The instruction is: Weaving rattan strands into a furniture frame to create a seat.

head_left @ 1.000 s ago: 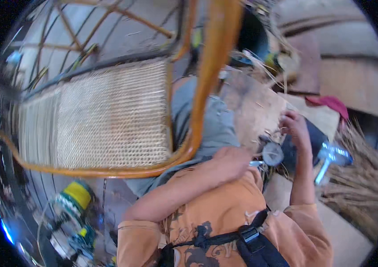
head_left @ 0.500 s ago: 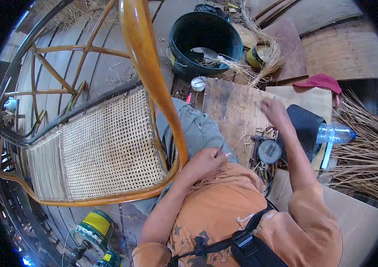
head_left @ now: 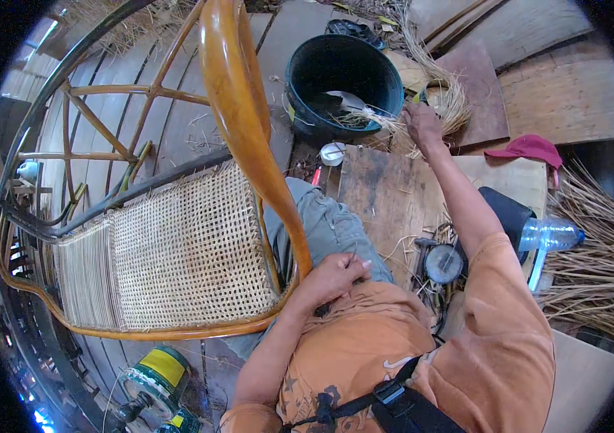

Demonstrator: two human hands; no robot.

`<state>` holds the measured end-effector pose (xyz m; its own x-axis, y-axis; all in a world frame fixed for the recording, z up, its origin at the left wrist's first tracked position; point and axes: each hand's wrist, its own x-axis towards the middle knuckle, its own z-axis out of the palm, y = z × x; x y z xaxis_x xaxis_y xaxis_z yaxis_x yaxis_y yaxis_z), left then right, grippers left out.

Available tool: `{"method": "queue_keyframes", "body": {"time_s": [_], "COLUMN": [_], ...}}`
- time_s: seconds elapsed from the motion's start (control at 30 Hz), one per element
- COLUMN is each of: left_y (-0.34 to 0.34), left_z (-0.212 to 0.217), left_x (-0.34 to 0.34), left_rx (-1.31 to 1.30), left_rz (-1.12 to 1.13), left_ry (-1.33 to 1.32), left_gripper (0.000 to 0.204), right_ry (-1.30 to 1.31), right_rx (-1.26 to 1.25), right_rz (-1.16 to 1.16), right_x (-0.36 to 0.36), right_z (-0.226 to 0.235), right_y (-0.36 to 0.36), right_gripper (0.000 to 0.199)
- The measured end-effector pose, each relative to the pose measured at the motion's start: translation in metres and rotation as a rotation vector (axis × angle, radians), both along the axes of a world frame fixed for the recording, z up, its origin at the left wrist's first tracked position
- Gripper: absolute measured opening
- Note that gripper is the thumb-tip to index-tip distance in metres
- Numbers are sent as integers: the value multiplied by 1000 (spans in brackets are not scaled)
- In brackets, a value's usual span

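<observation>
Head view: chair seat (head_left: 177, 252) mostly woven; left hand (head_left: 332, 278) rests loosely closed at its rim, right hand (head_left: 422, 123) pinches cane strands (head_left: 386, 123) beside bucket (head_left: 343, 86).

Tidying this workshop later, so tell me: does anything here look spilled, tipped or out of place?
Yes. A clear plastic bottle lies on its side at the wooden board's right edge. Loose cane strands spread over the floor beyond it, and more trail over the black bucket's rim by the right hand.
</observation>
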<state>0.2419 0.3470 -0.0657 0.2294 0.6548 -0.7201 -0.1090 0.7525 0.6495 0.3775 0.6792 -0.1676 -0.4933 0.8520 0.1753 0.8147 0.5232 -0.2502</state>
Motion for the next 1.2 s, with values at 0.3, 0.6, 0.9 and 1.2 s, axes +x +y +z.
{"method": "queue_keyframes", "body": {"time_s": [0.3,0.6,0.9,1.2], "left_y": [6,4,2,2], "left_z": [-8,-8,-4,-8], "left_x": [1,-7,-6,-8], "left_rx": [34,-22,12,29], "left_rz": [24,41,95,92], "left_ry": [-106,-179,-165,-204], "left_gripper": [32,32,31,31], "right_ry": [-91,-28,14,-41], "right_rx": [-313,-434,-448,-506], "right_rz": [-296,-77,-71,4], "right_x": [18,36,46,37], "right_z": [-74,9,-56,-43], "right_y": [83,7,-13,-7], "right_gripper": [41,28,26,32]}}
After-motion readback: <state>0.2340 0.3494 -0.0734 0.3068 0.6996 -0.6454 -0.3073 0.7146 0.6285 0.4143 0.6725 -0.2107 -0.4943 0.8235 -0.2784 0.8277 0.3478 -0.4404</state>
